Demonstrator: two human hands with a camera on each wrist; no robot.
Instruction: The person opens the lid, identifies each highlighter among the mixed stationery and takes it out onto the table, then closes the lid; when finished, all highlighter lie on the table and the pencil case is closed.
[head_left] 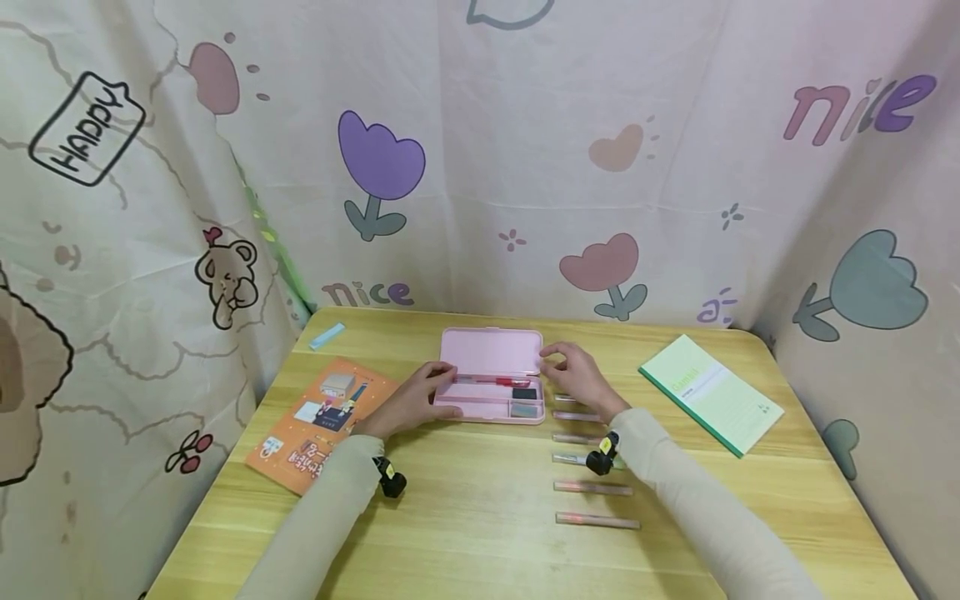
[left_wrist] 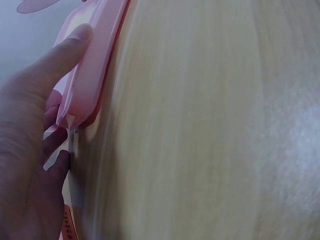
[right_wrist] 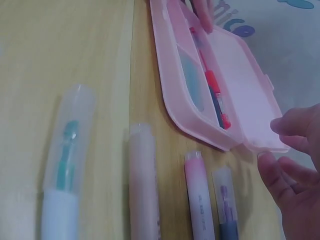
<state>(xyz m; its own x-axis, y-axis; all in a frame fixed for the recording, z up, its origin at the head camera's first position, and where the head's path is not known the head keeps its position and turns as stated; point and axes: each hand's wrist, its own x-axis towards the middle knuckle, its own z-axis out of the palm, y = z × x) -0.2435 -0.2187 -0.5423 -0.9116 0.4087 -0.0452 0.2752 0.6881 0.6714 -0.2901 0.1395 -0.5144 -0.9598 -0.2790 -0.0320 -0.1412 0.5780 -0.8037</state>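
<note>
A pink pencil case (head_left: 472, 408) lies with its lid (head_left: 491, 352) raised at the back. Inside are a red pen (head_left: 512, 382), a small black block (head_left: 524, 394) and a blue-grey block (head_left: 522, 410) in the front right compartment. My left hand (head_left: 415, 402) grips the case's left end, its thumb (left_wrist: 80, 37) along the front wall and its fingers round toward the back. At the lid's right edge, my right hand (head_left: 579, 377) pinches the corner between thumb and forefinger, as the right wrist view shows.
Several pens and markers (head_left: 597, 521) lie in a column right of the case, partly under my right forearm. An orange booklet (head_left: 300, 433) lies at left, partly under my left arm. A light blue strip (head_left: 327, 336) and a green notebook (head_left: 708, 392) lie farther back.
</note>
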